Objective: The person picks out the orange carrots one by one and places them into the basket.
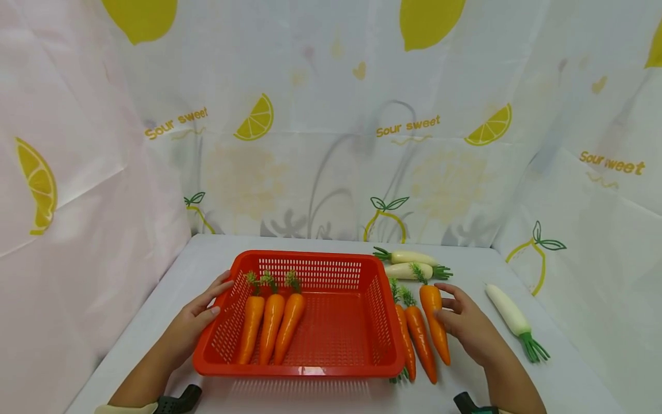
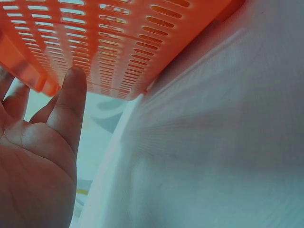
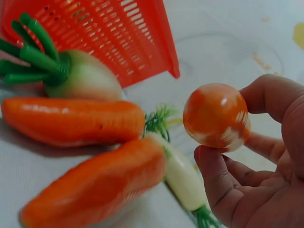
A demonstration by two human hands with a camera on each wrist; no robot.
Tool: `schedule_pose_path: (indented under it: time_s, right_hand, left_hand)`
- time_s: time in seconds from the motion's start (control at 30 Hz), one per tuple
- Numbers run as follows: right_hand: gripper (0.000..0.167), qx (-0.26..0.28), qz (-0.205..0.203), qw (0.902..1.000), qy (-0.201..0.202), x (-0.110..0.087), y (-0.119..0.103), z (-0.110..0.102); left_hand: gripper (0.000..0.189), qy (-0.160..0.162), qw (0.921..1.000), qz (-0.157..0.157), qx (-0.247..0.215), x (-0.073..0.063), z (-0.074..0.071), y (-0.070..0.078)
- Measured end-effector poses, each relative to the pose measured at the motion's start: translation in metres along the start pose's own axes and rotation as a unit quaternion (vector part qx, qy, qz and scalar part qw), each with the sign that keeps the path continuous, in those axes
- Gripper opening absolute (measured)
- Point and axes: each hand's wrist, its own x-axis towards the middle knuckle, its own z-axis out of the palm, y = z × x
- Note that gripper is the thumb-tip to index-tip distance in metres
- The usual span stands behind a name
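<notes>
My right hand (image 1: 468, 325) pinches a carrot (image 1: 433, 313) between thumb and fingers, its leafy top pointing away; the right wrist view shows this carrot (image 3: 213, 116) end-on. Two other carrots (image 1: 421, 339) lie on the table just left of it, along the right side of a red plastic basket (image 1: 331, 371). My left hand (image 1: 188, 322) rests at the basket's left rim, its fingers extended; one fingertip meets the slotted wall (image 2: 111, 52) in the left wrist view. Inside the basket, three carrots (image 1: 273, 322) lie side by side in its left half.
Two white radishes (image 1: 411, 270) lie behind the carrots, near the basket's back right corner. Another white radish (image 1: 509, 310) is farther right. A radish (image 3: 88, 78) with thick green stems sits against the basket, mostly hidden in the head view. A lemon-printed curtain (image 1: 331, 172) surrounds the table.
</notes>
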Motion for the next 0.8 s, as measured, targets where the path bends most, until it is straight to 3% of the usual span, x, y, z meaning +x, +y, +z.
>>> schedule_pose_path:
  time_s: [0.4,0.8]
  right_hand:
    - [0.068,0.038,-0.018,0.9989,-0.02,-0.009,-0.045,0.016]
    - [0.065,0.041,-0.034,0.9965,-0.065,-0.006,-0.07,0.039]
  left_hand:
    - [0.053,0.003,1.0,0.002,-0.001,0.001,-0.001,0.0]
    - [0.051,-0.003,1.0,0.004,0.002,-0.001,0.0,-0.001]
